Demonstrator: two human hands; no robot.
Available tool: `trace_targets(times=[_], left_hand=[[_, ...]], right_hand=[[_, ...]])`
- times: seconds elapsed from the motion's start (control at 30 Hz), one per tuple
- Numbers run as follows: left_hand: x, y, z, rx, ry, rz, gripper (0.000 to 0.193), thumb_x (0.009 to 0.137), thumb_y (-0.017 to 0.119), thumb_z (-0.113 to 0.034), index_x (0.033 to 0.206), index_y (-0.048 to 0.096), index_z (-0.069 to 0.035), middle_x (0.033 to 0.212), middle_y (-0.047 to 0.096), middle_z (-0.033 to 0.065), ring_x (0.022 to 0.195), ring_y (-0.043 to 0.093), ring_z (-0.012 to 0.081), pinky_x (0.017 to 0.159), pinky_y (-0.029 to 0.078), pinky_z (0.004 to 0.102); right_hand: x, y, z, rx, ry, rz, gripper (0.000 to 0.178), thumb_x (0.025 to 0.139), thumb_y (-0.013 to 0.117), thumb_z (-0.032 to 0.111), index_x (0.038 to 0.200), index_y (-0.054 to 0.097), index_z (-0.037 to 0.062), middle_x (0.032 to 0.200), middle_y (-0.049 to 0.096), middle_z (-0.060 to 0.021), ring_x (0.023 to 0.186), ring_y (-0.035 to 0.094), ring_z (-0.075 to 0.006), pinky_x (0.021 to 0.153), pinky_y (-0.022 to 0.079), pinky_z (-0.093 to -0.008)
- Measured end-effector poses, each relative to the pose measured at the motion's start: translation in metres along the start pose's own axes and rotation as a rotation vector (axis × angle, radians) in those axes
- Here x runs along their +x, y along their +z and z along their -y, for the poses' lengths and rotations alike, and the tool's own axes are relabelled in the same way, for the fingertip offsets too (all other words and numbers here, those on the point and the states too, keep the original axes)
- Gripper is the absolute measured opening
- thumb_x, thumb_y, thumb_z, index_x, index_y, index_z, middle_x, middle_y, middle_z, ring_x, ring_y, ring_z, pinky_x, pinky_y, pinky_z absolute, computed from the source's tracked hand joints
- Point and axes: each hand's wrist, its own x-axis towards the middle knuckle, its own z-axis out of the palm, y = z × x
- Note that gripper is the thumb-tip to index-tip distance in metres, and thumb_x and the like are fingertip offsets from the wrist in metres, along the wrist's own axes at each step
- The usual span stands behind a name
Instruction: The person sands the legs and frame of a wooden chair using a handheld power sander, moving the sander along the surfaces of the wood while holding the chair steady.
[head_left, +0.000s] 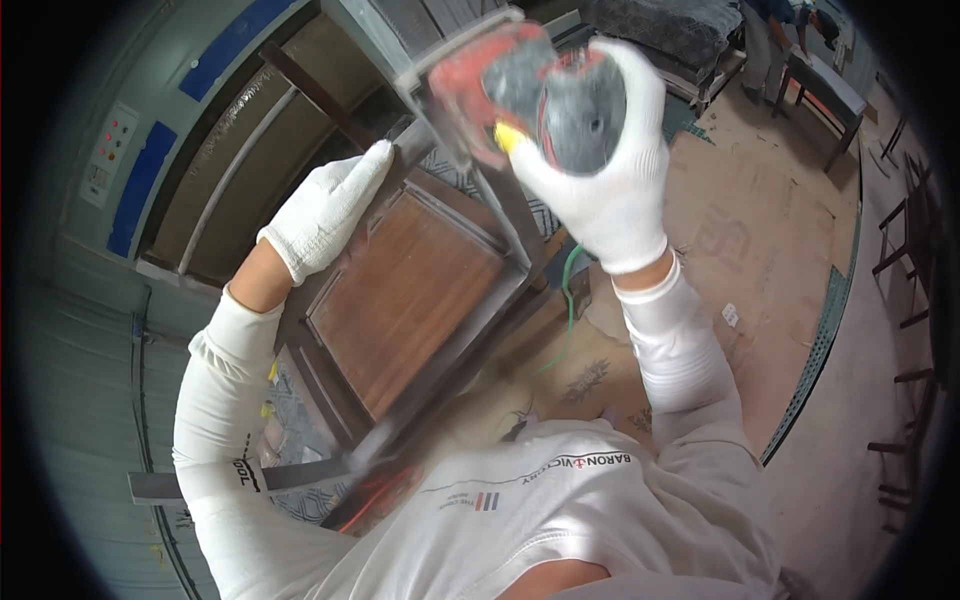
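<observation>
In a white glove, my right hand [610,190] is wrapped round a red and dark grey power sander [590,115], blurred by motion. The sander's flat pad is at the upper corner of a dark wooden frame piece [520,235] with a brown wood panel [405,295] set in it. Whether the pad touches the wood I cannot tell. My left hand [325,210], also gloved, lies along the piece's left edge, its fingers stretched out and pointing up to the far corner. Its thumb is not plain to see. The piece stands tilted in front of me.
A green hose [570,290] hangs below my right hand. Brown cardboard [740,240] covers the floor to the right. At the left is a booth wall with a control panel [108,155] of buttons. Far right, another person [775,40] bends by a bench [825,90].
</observation>
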Motion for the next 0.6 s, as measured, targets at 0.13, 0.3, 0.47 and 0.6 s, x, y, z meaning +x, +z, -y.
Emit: trace_targets(times=[0.13, 0.3, 0.47, 0.6], left_hand=[[-0.002, 0.005, -0.005, -0.073, 0.024, -0.046, 0.061, 0.099, 0.045, -0.062, 0.079, 0.057, -0.006, 0.058, 0.053, 0.0011, 0.040, 0.053, 0.0095, 0.037, 0.043, 0.0232], [-0.003, 0.007, -0.009, -0.102, -0.010, -0.042, 0.060, 0.101, 0.044, -0.060, 0.080, 0.058, -0.006, 0.054, 0.052, 0.0010, 0.038, 0.051, 0.0097, 0.035, 0.041, 0.0226], [0.001, 0.004, -0.015, -0.052, -0.030, -0.073, 0.068, 0.101, 0.038, -0.062, 0.071, 0.060, -0.004, 0.043, 0.051, 0.0052, 0.031, 0.049, 0.0141, 0.033, 0.040, 0.0237], [-0.007, -0.006, -0.012, -0.100, -0.084, 0.001, 0.070, 0.098, 0.042, -0.067, 0.072, 0.059, -0.004, 0.045, 0.052, 0.0053, 0.034, 0.050, 0.0128, 0.036, 0.043, 0.0239]], right_hand=[[-0.074, -0.016, -0.013, -0.055, 0.262, 0.079, 0.081, 0.065, 0.087, 0.015, 0.132, 0.045, 0.0003, 0.117, 0.058, -0.0169, 0.106, 0.062, -0.0318, 0.091, 0.053, -0.0390], [-0.021, -0.007, -0.003, -0.022, 0.072, 0.012, 0.074, 0.065, 0.088, 0.018, 0.126, 0.048, 0.0032, 0.114, 0.059, -0.0163, 0.101, 0.064, -0.0319, 0.085, 0.055, -0.0402], [0.032, -0.008, -0.001, 0.068, 0.078, 0.140, 0.069, 0.073, 0.087, 0.021, 0.126, 0.048, 0.0016, 0.115, 0.062, -0.0147, 0.101, 0.063, -0.0226, 0.087, 0.053, -0.0357], [-0.065, -0.005, -0.011, -0.031, 0.149, 0.048, 0.076, 0.066, 0.088, 0.019, 0.127, 0.046, 0.0030, 0.111, 0.060, -0.0168, 0.098, 0.065, -0.0320, 0.083, 0.055, -0.0404]])
